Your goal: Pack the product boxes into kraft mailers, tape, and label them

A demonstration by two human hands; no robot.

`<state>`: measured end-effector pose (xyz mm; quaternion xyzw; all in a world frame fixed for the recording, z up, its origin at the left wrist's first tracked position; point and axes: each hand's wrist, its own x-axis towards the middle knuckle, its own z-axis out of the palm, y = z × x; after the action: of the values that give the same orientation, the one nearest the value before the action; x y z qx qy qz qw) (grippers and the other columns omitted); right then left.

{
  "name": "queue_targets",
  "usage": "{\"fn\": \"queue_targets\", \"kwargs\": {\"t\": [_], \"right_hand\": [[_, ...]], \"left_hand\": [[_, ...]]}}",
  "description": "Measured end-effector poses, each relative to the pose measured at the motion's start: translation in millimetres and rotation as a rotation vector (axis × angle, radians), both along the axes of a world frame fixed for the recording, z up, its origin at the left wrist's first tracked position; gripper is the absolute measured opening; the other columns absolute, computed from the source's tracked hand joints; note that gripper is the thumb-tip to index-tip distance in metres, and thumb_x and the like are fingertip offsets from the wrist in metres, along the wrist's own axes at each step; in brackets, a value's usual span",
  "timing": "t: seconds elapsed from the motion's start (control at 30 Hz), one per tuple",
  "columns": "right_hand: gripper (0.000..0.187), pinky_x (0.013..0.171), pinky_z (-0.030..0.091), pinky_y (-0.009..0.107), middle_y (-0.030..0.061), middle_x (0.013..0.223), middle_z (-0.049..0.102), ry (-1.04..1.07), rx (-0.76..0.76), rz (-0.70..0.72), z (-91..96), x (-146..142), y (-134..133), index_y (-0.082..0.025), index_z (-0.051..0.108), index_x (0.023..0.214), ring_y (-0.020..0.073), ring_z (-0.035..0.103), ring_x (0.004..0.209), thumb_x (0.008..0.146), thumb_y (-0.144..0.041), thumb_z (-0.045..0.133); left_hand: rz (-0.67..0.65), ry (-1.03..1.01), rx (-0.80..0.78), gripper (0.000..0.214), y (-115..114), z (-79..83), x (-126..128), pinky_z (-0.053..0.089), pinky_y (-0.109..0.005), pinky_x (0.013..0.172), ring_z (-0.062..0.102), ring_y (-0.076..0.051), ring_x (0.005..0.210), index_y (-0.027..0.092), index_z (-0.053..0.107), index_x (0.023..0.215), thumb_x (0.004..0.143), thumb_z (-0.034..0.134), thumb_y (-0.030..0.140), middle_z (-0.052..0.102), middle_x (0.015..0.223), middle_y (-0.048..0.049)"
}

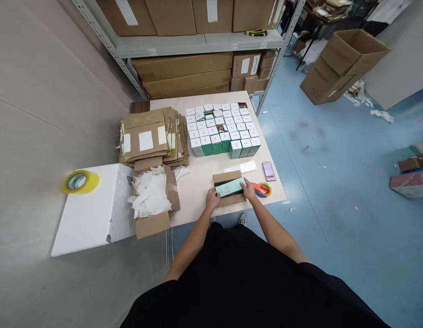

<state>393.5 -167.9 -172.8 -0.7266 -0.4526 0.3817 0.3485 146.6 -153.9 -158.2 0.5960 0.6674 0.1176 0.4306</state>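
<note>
A teal product box (229, 187) lies on its side in a small open brown carton (228, 177) at the table's near edge. My left hand (212, 199) grips the teal box's left end, fingers curled round it. At the box's right end, my right hand (248, 188) is closed on it. Further back on the table stands a block of several upright teal-and-white boxes (222, 129).
Flattened brown cartons (150, 136) are stacked at the table's left. An open box of white paper filling (150, 197) sits beside a white foam slab (95, 207) bearing a yellow tape roll (80, 181). A tape dispenser (262, 189) lies right of my hand. Shelving with cartons (184, 73) stands behind.
</note>
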Motion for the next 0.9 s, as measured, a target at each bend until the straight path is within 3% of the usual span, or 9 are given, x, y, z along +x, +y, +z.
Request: {"fn": "queue_targets", "kwargs": {"t": [0.1,0.2,0.3,0.4,0.5,0.63,0.8,0.9], "right_hand": [[0.057,0.112,0.049,0.045,0.0139,0.133,0.072,0.014,-0.013,0.008,-7.7,-2.6,2.6,-0.016,0.067,0.137,0.0312,0.065,0.126,0.092,-0.049,0.058],[0.054,0.108,0.051,0.045,0.0102,0.129,0.075,0.017,-0.001,0.046,-11.0,-11.1,4.6,-0.020,0.068,0.137,0.0302,0.069,0.119,0.091,-0.048,0.060],[0.052,0.105,0.053,0.045,0.0089,0.128,0.076,0.036,-0.025,0.030,-15.8,-21.3,1.6,-0.021,0.067,0.138,0.0293,0.071,0.115,0.092,-0.045,0.060],[0.053,0.106,0.053,0.045,0.0078,0.129,0.075,0.054,-0.029,-0.011,-21.2,-30.3,-3.5,-0.023,0.065,0.140,0.0285,0.071,0.116,0.093,-0.047,0.059],[0.056,0.111,0.050,0.045,0.0078,0.138,0.071,0.081,0.012,-0.024,-23.6,-39.3,-7.3,-0.023,0.062,0.144,0.0274,0.067,0.124,0.095,-0.051,0.056],[0.062,0.118,0.044,0.045,0.0096,0.148,0.064,0.111,0.063,-0.044,-24.4,-51.0,-10.1,-0.022,0.061,0.146,0.0272,0.061,0.136,0.095,-0.057,0.056],[0.070,0.117,0.047,0.047,0.0132,0.146,0.065,0.292,0.112,-0.084,-29.7,-54.9,-12.6,-0.019,0.062,0.143,0.0292,0.061,0.136,0.089,-0.062,0.061],[0.071,0.116,0.047,0.049,0.0143,0.143,0.067,0.376,0.118,-0.134,-32.9,-49.4,-14.6,-0.018,0.062,0.141,0.0299,0.062,0.134,0.086,-0.063,0.064]], "left_hand": [[0.060,0.061,0.023,0.035,-5.9,-9.2,0.0,0.034,-0.034,0.125,0.041,-0.029,0.152,0.011,0.076,0.115,0.097,0.049,0.026,0.045,0.163,-0.0137],[0.113,0.076,0.021,0.039,-7.2,-11.6,-5.5,0.033,-0.034,0.125,0.032,-0.027,0.157,0.011,0.073,0.118,0.100,0.042,0.026,0.042,0.165,-0.0143],[0.117,0.090,0.019,0.039,-7.3,-9.9,-12.8,0.039,-0.036,0.120,0.042,-0.027,0.150,0.013,0.071,0.120,0.102,0.038,0.026,0.054,0.155,-0.0162],[0.087,0.107,-0.003,0.037,-9.3,-7.7,-18.8,0.048,-0.038,0.107,0.061,-0.029,0.129,0.017,0.070,0.114,0.103,0.037,0.029,0.069,0.132,-0.0152],[0.109,0.106,-0.009,0.037,-13.0,-6.8,-24.7,0.050,-0.037,0.099,0.067,-0.029,0.114,0.017,0.070,0.112,0.104,0.036,0.030,0.073,0.122,-0.0146],[0.131,0.050,-0.020,0.039,-16.0,-8.1,-35.1,0.051,-0.038,0.098,0.068,-0.029,0.113,0.019,0.069,0.119,0.106,0.035,0.031,0.075,0.122,-0.0129],[0.185,-0.028,0.016,0.048,-15.2,-11.7,-40.5,0.048,-0.039,0.108,0.063,-0.029,0.128,0.018,0.053,0.150,0.106,0.038,0.032,0.067,0.142,-0.0129],[0.140,-0.057,0.024,0.050,-13.3,-12.2,-36.2,0.048,-0.039,0.108,0.064,-0.029,0.127,0.019,0.050,0.153,0.106,0.040,0.032,0.067,0.142,-0.0123]]}}
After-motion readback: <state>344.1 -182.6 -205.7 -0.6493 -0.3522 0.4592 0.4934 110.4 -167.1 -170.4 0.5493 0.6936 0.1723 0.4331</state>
